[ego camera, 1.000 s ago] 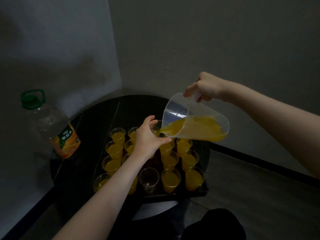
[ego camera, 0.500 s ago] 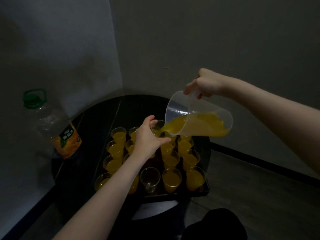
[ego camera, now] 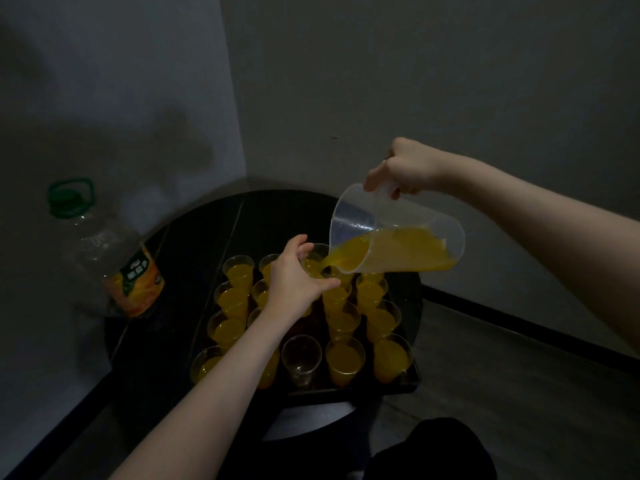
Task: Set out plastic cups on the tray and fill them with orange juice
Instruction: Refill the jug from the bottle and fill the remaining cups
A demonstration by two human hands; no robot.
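A dark tray (ego camera: 349, 389) on a round black table holds several clear plastic cups, most filled with orange juice. One cup (ego camera: 300, 358) in the front row stands empty. My left hand (ego camera: 294, 282) grips a raised cup (ego camera: 317, 263) above the tray's far rows. My right hand (ego camera: 407, 169) holds the handle of a clear plastic jug (ego camera: 394, 239), tilted left, with orange juice running from its spout into that cup. The jug is roughly a third full.
A big clear juice bottle (ego camera: 110, 261) with a green cap and orange label stands at the table's left edge. The black round table (ego camera: 207, 237) sits in a room corner with walls behind and to the left. Grey floor lies on the right.
The jug has tipped a little further and juice keeps flowing into the held cup. Both hands stay nearly where they were.
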